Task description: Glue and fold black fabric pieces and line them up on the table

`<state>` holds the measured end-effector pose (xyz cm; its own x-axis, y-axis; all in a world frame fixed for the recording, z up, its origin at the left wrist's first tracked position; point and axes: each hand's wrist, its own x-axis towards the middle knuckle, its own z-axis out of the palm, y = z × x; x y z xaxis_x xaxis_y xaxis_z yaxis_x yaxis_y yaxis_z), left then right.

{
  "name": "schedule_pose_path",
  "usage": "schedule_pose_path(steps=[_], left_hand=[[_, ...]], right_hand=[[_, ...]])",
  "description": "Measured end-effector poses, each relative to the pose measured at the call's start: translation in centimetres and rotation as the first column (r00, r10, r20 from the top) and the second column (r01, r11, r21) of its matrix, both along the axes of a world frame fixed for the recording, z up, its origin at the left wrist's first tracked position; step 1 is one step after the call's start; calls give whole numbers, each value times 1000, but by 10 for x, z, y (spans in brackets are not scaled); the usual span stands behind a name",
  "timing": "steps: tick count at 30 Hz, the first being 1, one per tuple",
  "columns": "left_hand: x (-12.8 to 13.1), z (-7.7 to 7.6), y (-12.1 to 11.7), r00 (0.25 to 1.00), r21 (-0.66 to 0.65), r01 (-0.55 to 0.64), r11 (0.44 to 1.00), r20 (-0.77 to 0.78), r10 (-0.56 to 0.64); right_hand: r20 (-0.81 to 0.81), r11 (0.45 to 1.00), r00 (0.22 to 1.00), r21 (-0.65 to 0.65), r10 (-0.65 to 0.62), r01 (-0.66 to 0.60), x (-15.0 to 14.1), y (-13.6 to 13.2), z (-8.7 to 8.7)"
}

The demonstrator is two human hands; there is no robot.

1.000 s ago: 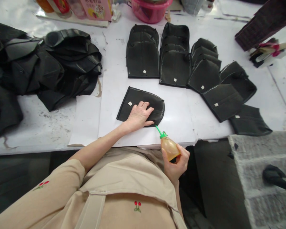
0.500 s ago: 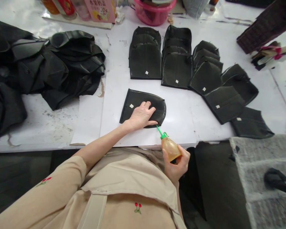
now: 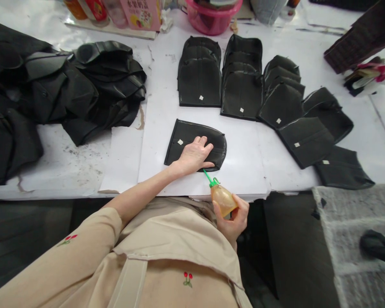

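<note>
My left hand (image 3: 194, 155) lies flat with fingers spread on a black leather piece (image 3: 186, 136) that rests on a white sheet (image 3: 244, 167) near the table's front edge. A small white tag shows on the piece left of my fingers. My right hand (image 3: 231, 219) is wrapped round a small amber glue bottle (image 3: 223, 199) with a green nozzle. The nozzle tip touches the piece's near edge just below my left thumb.
Rows of similar black pieces (image 3: 244, 85) with white tags lie overlapped at the back and right. A heap of black leather (image 3: 57, 90) fills the left of the table. A pink tub (image 3: 211, 15) and bottles stand at the far edge. A grey padded surface (image 3: 356, 239) sits lower right.
The bottle and my right hand have shifted slightly left along the piece's near edge. My left hand has stayed flat on the piece.
</note>
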<state>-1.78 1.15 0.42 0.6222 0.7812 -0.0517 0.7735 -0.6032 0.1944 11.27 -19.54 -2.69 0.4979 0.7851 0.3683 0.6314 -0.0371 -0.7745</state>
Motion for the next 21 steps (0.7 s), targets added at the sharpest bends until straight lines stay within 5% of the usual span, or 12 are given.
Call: schedule_pose_path(steps=[15, 21], left_hand=[[-3, -3, 9, 996, -62, -11, 998, 92, 16], [-33, 4, 14, 936, -229, -38, 973, 333, 115]], right_hand=[[9, 995, 995, 0, 102, -102, -7, 7, -3], [35, 994, 993, -18, 109, -108, -8, 9, 2]])
